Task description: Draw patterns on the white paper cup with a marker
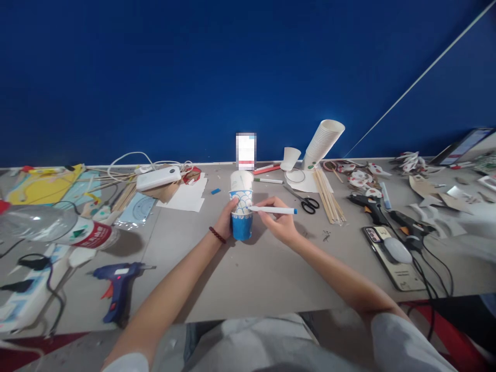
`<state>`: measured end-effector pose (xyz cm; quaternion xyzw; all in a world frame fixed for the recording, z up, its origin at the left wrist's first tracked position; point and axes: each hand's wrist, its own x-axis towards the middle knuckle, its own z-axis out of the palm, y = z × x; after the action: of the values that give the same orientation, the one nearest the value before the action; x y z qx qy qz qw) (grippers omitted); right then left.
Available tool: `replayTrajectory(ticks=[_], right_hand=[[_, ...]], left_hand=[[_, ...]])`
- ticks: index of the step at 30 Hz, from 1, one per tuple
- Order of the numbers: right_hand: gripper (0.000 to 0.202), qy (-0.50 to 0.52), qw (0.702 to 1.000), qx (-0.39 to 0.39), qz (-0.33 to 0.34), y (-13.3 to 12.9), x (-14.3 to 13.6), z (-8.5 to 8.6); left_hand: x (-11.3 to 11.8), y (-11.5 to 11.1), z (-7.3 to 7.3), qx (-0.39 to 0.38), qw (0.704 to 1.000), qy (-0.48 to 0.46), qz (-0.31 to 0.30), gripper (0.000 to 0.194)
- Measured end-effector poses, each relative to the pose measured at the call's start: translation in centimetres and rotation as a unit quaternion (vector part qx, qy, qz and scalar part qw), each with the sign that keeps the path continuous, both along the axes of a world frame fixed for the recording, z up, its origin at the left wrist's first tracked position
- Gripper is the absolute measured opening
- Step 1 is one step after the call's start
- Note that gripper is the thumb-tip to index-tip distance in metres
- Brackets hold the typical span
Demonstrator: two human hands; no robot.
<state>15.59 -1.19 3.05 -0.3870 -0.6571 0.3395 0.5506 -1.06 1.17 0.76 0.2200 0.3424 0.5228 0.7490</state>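
Note:
In the middle of the table stands a stack of paper cups, the lower one a solid blue cup (242, 228) and above it a white cup with blue scallop lines (243, 202). Another white cup (239, 181) sits at the top or just behind; I cannot tell which. My left hand (227, 219) grips the stack from its left side, thumb on the front. Pinched in my right hand (279, 219) is a white marker with a blue end (277, 210). Its tip points left and meets the scalloped cup, on or very close to the drawn lines.
A purple glue gun (116, 281) and a large bottle (73, 227) lie left, near a power strip (29, 289). Scissors (308, 204), wooden sticks (327, 194) and a tall leaning cup stack (323, 139) stand right. Farther right are black glue guns (368, 206) and a phone (403, 276).

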Motion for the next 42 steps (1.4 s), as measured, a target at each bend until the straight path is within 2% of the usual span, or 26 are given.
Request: replayTrajectory(ticks=[4,10,23,29,42], right_hand=[[0.005,-0.016,1.000,0.015,0.014,-0.1,-0.1,0.1],[0.006,-0.044,0.998,0.041,-0.001,-0.3,-0.2,0.4],[0.006,-0.079,0.995,0.058,-0.006,-0.5,-0.2,0.6],[0.007,-0.082,0.996,0.039,-0.009,-0.5,-0.1,0.8],[0.008,-0.057,0.998,-0.005,0.003,-0.5,-0.1,1.1]], left_hand=[[-0.2,0.1,-0.1,0.022,1.000,0.014,0.004,0.047],[-0.3,0.1,-0.5,0.038,0.999,0.031,-0.004,0.057],[-0.4,0.4,-0.8,0.069,0.996,0.047,-0.018,0.054],[-0.5,0.4,-0.9,0.066,0.996,0.058,-0.016,0.054],[-0.3,0.2,-0.2,0.071,0.995,0.061,-0.015,0.054]])
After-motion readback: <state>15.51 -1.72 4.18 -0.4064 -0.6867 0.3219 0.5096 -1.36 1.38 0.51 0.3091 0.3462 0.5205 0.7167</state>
